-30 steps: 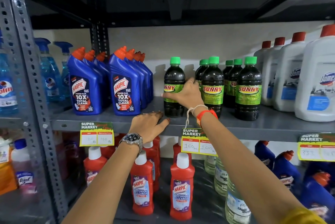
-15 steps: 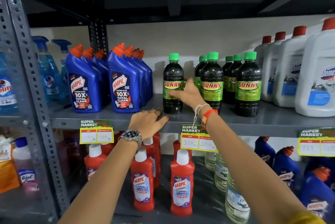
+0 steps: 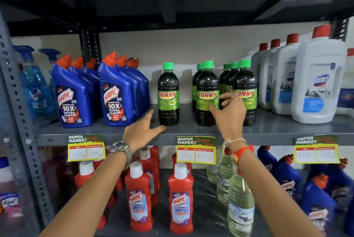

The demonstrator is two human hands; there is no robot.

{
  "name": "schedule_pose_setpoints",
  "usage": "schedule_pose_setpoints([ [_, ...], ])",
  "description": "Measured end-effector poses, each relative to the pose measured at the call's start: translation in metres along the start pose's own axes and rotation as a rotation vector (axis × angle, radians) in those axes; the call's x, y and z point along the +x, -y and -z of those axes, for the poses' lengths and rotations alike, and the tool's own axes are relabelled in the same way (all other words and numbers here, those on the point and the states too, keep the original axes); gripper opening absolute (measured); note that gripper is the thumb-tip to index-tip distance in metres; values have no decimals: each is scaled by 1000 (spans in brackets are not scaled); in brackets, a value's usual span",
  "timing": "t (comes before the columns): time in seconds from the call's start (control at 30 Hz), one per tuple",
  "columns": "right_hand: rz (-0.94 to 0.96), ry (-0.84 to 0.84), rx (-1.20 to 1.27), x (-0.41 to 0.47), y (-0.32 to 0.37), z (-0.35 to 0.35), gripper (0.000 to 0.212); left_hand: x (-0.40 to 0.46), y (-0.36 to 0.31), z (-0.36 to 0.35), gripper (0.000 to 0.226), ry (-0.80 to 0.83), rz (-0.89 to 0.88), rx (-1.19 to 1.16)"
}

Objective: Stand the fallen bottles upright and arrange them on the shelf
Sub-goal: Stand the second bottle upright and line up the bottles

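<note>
Head view, middle shelf (image 3: 191,131), centre of frame. Item: one Sunny bottle (image 3: 168,94), dark liquid, green cap, green label, standing upright and alone, well apart from the cluster of like bottles (image 3: 207,93) at centre right. None of this kind lies fallen in sight.

Left hand (image 3: 141,131): low at the shelf edge, fingers (image 3: 160,128) spread wide, empty, thumb tip just beside the lone bottle's base; contact cannot be told.

Right hand (image 3: 229,114): in front of the cluster, fingers loosely curled and open, holding nothing.

Neighbours: blue Harpic bottles (image 3: 115,96) at left, white Domex jugs (image 3: 318,83) at right.

Handling, by judgement: full plastic bottle, fairly heavy, stiff-walled, smooth and likely slippery, tall enough to tip. Best held around the labelled waist, not the cap.
</note>
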State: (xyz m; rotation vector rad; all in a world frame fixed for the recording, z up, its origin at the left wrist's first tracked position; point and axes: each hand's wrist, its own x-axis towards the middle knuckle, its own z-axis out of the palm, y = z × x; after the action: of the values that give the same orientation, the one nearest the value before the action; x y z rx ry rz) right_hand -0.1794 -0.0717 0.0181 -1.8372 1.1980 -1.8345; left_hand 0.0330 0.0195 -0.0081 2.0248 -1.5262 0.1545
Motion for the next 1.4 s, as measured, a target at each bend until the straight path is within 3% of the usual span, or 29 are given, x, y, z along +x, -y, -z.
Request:
schedule_pose_setpoints([
  [0.07,-25,135,4,9,-11,1,62,10,-9,2,78,-64,46,-435],
  [0.13,-62,295,6,15,-17,0,82,21,-22,2,82,-103,69,-698],
  [0.23,-110,422,-5,18,-24,-3,86,34,-36,-3,81,-54,79,-613],
  [0.37,-108,444,30,18,-30,-4,77,39,-36,-10,67,-41,138,-506],
  [0.57,-95,502,12,19,-27,-8,65,39,-36,-12,66,-99,166,-483],
  [1.13,-93,505,-44,17,-22,-15,71,41,-32,-14,70,-90,163,-482],
  [1.23,-35,357,23,12,-19,-10,69,41,-32,-13,76,-97,171,-474],
  [1.33,24,-60,202,7,-19,6,30,36,-30,-10,106,-72,165,-460],
  [1.4,67,-292,187,10,-27,16,16,26,-27,-10,123,-81,131,-348],
])
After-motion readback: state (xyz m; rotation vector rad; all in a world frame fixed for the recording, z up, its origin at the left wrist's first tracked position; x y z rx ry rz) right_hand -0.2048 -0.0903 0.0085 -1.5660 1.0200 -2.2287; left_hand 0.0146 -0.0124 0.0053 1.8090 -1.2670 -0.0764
